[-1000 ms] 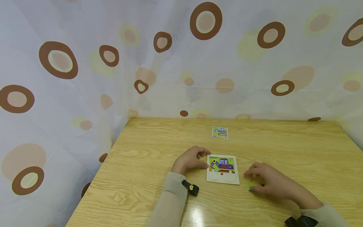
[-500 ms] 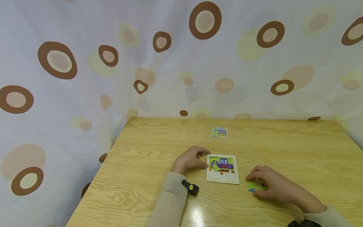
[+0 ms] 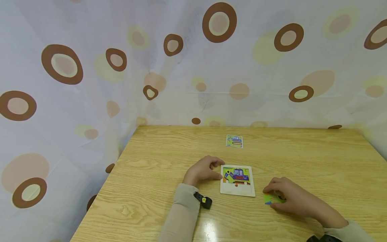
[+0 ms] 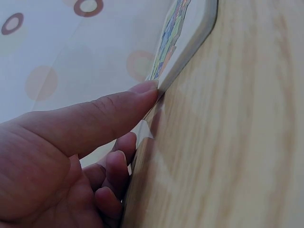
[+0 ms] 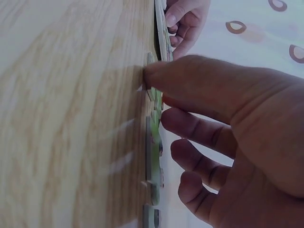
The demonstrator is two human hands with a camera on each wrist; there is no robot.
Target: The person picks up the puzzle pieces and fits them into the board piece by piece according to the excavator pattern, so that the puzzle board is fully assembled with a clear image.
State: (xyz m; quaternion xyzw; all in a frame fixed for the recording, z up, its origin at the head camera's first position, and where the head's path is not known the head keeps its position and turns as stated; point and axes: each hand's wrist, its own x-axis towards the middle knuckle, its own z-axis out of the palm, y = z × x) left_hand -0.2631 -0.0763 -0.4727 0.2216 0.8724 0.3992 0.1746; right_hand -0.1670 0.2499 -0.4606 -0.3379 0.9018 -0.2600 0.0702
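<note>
A square jigsaw tray [image 3: 237, 191] lies on the table, its upper part filled with pieces showing a blue excavator; the lower strip is bare white. My left hand [image 3: 204, 170] holds the tray's left side, index fingertip at the upper left corner and thumb [image 4: 118, 109] against the edge. Right of the tray, my right hand [image 3: 291, 196] pinches a green jigsaw piece [image 3: 267, 199] with a blue corner, low over the table. More loose pieces [image 5: 154, 161] lie under its palm, mostly hidden in the head view.
A small picture card [image 3: 234, 141] of the same excavator lies behind the tray. The wooden table [image 3: 169, 151] ends at a patterned curtain [image 3: 181, 74] at the back and left.
My right hand shifts slightly right and toward me, then nearly stops; more of the green piece shows between its thumb and fingers. The left hand and tray stay put.
</note>
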